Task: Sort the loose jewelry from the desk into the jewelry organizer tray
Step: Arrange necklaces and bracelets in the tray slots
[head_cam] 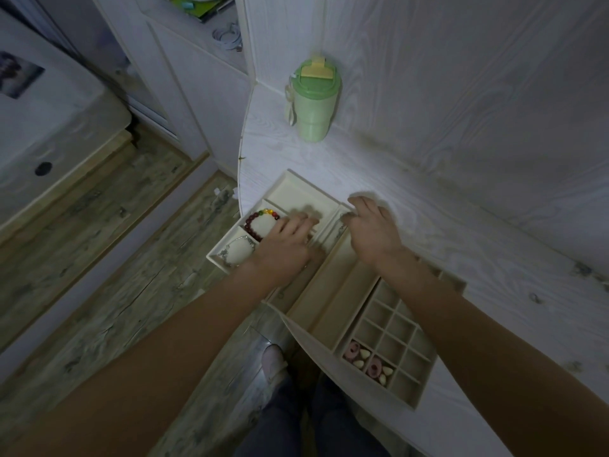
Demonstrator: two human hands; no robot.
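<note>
Both hands are down in the jewelry organizer tray: the left hand rests with fingers spread beside the beaded bracelet, and the right hand curls over a divider, its grip hidden. This looks like placing; next, settle the piece and withdraw.

No readable text, labels, brands or numbers anywhere; the picture at 10 o'clock is too blurred to read.
</note>
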